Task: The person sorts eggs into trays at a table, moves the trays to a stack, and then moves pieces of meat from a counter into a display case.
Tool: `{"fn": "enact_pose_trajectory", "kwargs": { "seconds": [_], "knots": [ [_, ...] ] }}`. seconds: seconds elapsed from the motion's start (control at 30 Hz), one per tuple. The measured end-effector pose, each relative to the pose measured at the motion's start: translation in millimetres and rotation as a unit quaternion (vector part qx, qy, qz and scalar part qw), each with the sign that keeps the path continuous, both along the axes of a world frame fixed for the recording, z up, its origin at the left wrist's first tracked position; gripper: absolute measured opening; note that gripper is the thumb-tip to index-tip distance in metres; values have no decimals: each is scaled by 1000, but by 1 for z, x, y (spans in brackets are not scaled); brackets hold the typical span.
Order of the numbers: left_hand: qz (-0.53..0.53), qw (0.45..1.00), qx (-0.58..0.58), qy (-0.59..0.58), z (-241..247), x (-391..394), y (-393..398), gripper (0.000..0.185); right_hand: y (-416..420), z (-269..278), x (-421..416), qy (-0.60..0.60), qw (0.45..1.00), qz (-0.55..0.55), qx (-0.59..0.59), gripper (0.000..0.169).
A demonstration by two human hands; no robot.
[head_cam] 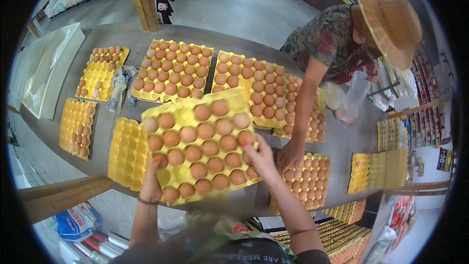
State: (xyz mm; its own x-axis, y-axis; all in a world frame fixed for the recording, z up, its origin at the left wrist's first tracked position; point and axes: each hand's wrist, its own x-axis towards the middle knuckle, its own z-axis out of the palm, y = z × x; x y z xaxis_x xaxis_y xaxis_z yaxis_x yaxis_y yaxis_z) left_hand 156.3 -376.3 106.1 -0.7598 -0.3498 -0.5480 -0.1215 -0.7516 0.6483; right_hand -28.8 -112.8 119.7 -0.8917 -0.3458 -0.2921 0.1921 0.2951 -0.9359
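Between my two hands I hold a yellow egg tray [176, 174] above the table, filled with brown eggs [210, 147] apart from a few bare cups. My left hand [149, 184] grips its left side, thumb over the edge. On the right side my right hand [263, 160] has the rim, its thumb close to an egg. To the left, partly behind the held tray, lies an eggless yellow tray [127, 150]. Full egg trays [172, 66] rest beyond it, and the held tray overlaps part of another full tray [249, 85].
A person in a straw hat [397, 25] leans over from the right, a hand [291, 155] at a right-hand egg tray [309, 180]. Near them is a clear plastic bag [352, 97]. Crumpled plastic [122, 84] lies between trays. Wooden posts [141, 0] stand at the table [253, 37].
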Motion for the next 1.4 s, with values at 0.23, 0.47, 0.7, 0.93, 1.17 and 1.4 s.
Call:
{"fn": "enact_pose_trajectory", "kwargs": {
  "seconds": [0.23, 0.47, 0.7, 0.93, 1.17, 1.4],
  "knots": [
    [50, 995, 80, 41, -15, 81, -3, 45, -18, -22, 49, -3, 995, 96, 42, 65],
    [53, 991, 85, 83, 0, 99, 42, 46, 10, -12, 49, 20, 990, 135, 22, 65],
    [72, 990, 76, 99, 18, 103, 69, 44, 17, -7, 24, -42, 986, 160, -3, 64],
    [41, 991, 70, 108, 10, 90, 49, 46, -20, -4, -11, 69, 985, 152, 48, 61],
    [26, 979, 82, 185, 1, 58, -6, 52, -118, 12, -76, 113, 962, 233, 86, 64],
    [-44, 987, 89, 123, -1, -15, -72, 49, -252, 38, -181, 128, 925, 310, 181, 54]
  ]
}}
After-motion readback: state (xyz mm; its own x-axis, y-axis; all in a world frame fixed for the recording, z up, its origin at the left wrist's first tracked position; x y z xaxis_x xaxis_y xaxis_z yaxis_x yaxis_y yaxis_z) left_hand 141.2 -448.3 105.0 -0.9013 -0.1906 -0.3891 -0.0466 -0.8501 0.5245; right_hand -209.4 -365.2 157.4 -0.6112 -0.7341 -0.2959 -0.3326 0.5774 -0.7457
